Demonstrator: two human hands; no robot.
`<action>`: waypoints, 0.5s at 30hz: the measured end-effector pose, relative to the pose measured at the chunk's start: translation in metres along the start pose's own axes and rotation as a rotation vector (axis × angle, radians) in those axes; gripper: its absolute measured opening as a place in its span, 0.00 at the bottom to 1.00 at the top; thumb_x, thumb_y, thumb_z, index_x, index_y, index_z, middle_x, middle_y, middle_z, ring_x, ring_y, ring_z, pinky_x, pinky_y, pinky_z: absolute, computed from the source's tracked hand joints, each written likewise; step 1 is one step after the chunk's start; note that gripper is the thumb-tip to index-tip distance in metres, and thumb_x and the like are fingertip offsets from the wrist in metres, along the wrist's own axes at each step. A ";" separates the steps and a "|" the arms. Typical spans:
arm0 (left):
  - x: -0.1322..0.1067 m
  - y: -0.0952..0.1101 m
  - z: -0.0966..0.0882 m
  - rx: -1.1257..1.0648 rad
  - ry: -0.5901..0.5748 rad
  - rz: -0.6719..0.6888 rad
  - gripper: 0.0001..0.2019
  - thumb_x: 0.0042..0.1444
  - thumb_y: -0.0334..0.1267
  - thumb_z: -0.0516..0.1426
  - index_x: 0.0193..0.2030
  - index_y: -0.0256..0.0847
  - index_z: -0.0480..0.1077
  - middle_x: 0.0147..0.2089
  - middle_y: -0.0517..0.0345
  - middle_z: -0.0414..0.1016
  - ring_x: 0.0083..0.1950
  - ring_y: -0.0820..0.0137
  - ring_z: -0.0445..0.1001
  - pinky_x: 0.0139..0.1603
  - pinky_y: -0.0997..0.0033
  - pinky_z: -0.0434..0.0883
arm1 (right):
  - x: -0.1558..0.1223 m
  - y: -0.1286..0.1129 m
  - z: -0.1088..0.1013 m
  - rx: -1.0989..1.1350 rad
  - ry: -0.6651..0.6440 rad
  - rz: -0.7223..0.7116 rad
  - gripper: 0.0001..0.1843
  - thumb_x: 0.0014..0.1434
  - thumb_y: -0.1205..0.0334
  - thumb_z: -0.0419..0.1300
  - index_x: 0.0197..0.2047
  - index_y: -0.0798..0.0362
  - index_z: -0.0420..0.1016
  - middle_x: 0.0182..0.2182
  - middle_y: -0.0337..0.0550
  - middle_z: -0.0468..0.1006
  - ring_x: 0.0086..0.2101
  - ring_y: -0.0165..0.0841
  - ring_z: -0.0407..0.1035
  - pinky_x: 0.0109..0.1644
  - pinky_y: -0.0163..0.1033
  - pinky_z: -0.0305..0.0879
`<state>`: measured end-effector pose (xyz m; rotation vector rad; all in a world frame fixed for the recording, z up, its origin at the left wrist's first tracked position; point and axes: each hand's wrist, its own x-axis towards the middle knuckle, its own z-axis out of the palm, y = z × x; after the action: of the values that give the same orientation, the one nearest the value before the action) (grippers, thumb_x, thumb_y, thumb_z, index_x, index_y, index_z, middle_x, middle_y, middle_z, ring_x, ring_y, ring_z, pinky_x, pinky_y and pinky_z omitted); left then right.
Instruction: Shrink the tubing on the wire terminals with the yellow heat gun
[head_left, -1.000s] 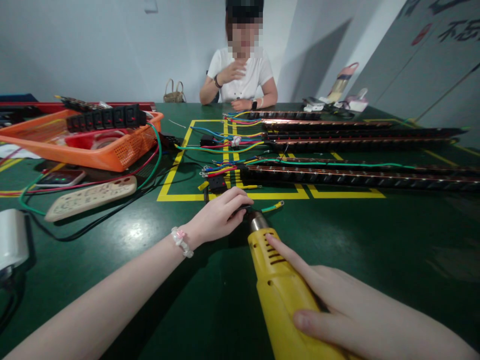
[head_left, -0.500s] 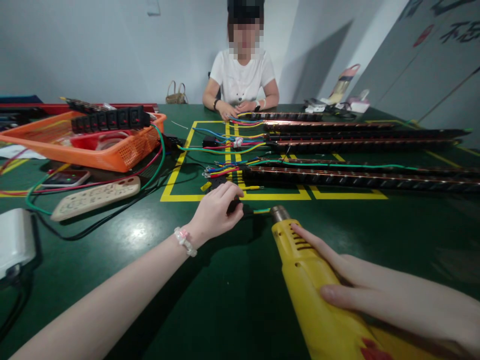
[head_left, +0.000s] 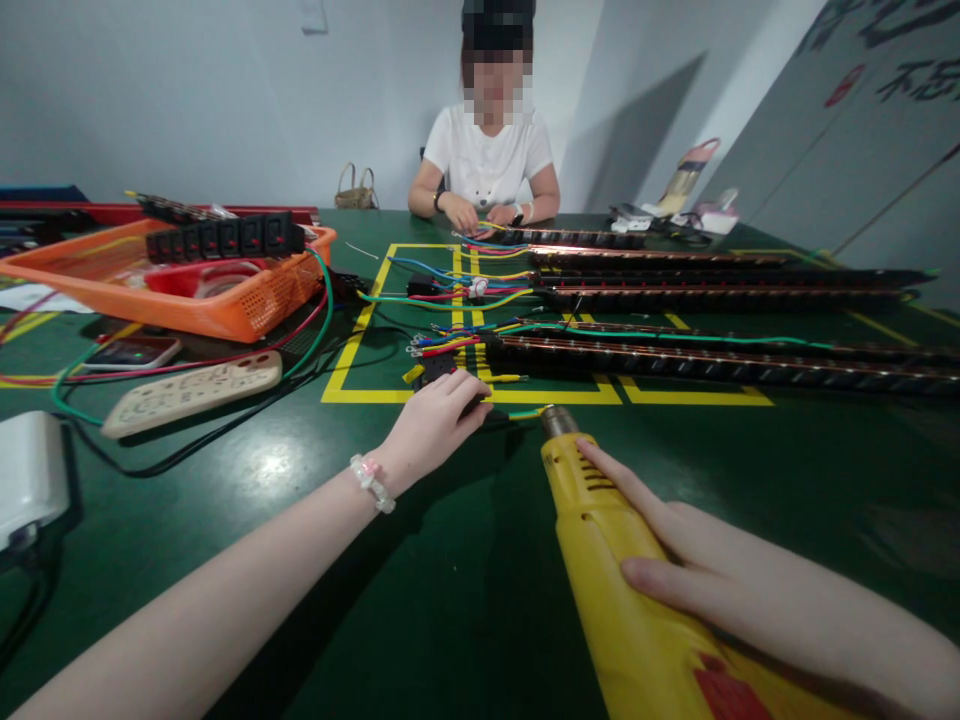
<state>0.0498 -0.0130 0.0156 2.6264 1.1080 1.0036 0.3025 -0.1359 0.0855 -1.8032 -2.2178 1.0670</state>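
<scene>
My right hand [head_left: 694,560] is wrapped round a yellow heat gun [head_left: 611,560], its index finger stretched along the vented side. The metal nozzle [head_left: 559,420] is beside the tip of a short yellow-green wire [head_left: 525,413]. That wire runs out from a black piece [head_left: 474,403] under my left hand [head_left: 442,415]. The fingers of this hand are bent over the black piece and hide most of it. Just beyond them are several coloured wire ends [head_left: 442,345] with metal terminals, leading to a long black strip of sockets [head_left: 675,358].
An orange basket [head_left: 277,300] with black socket strips stands at the left. Near it lie a patterned phone case [head_left: 191,393], loose cables and a white adapter [head_left: 30,470]. More wired strips [head_left: 712,293] lie across the table. Opposite, a person [head_left: 487,155] handles wires.
The heat gun has shifted slightly left, its nozzle closer to the yellow-green wire's end. My left hand has turned flatter over the black piece, its thumb less visible.
</scene>
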 end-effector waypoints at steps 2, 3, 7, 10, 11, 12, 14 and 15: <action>0.000 -0.001 0.000 -0.021 0.000 -0.013 0.06 0.62 0.37 0.52 0.43 0.40 0.67 0.41 0.55 0.72 0.43 0.68 0.72 0.43 0.67 0.71 | 0.003 -0.008 0.004 -0.016 -0.031 0.009 0.42 0.60 0.40 0.49 0.70 0.44 0.34 0.51 0.48 0.74 0.47 0.48 0.70 0.51 0.52 0.64; 0.000 -0.002 0.001 -0.034 0.001 -0.020 0.06 0.61 0.38 0.52 0.43 0.41 0.67 0.41 0.56 0.72 0.43 0.68 0.72 0.42 0.67 0.71 | 0.003 -0.011 0.007 -0.026 -0.051 0.007 0.42 0.60 0.40 0.47 0.70 0.44 0.32 0.51 0.49 0.74 0.47 0.49 0.70 0.51 0.54 0.64; -0.001 -0.003 0.002 -0.083 0.004 -0.037 0.08 0.60 0.40 0.54 0.44 0.42 0.67 0.42 0.57 0.74 0.43 0.68 0.73 0.43 0.68 0.71 | 0.002 -0.021 0.018 -0.035 -0.078 -0.018 0.40 0.61 0.40 0.44 0.70 0.46 0.33 0.46 0.51 0.76 0.44 0.47 0.71 0.49 0.55 0.64; -0.002 0.000 0.002 -0.130 -0.028 -0.042 0.17 0.59 0.37 0.53 0.55 0.43 0.60 0.43 0.55 0.74 0.44 0.67 0.74 0.45 0.66 0.71 | 0.000 -0.026 0.024 -0.015 -0.058 -0.028 0.39 0.61 0.42 0.46 0.70 0.46 0.37 0.42 0.50 0.77 0.42 0.47 0.72 0.47 0.53 0.64; -0.003 0.001 0.001 -0.150 -0.049 -0.026 0.20 0.59 0.35 0.53 0.59 0.43 0.57 0.44 0.55 0.74 0.45 0.67 0.73 0.46 0.65 0.71 | 0.000 -0.027 0.024 -0.014 -0.069 -0.037 0.39 0.61 0.43 0.46 0.70 0.46 0.38 0.41 0.50 0.77 0.41 0.47 0.72 0.47 0.52 0.65; -0.003 0.002 0.001 -0.170 -0.070 -0.003 0.23 0.59 0.33 0.52 0.61 0.43 0.54 0.45 0.54 0.74 0.46 0.67 0.73 0.47 0.64 0.71 | 0.000 -0.028 0.024 -0.017 -0.088 -0.050 0.39 0.61 0.44 0.46 0.70 0.46 0.37 0.41 0.50 0.77 0.41 0.46 0.72 0.46 0.52 0.65; -0.003 0.002 0.000 -0.202 -0.099 0.035 0.24 0.59 0.31 0.50 0.62 0.42 0.52 0.48 0.52 0.72 0.49 0.66 0.72 0.50 0.63 0.71 | 0.000 -0.030 0.023 -0.020 -0.120 -0.072 0.39 0.61 0.44 0.47 0.70 0.46 0.36 0.41 0.50 0.77 0.42 0.46 0.72 0.45 0.51 0.66; -0.003 0.002 0.000 -0.210 -0.104 0.043 0.22 0.59 0.31 0.50 0.61 0.42 0.53 0.48 0.52 0.72 0.49 0.66 0.71 0.50 0.63 0.71 | 0.000 -0.030 0.023 -0.019 -0.124 -0.075 0.39 0.61 0.45 0.47 0.70 0.46 0.35 0.41 0.50 0.77 0.42 0.46 0.72 0.45 0.51 0.66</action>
<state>0.0499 -0.0166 0.0148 2.5115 0.8755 0.9236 0.2668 -0.1481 0.0853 -1.6902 -2.3517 1.1766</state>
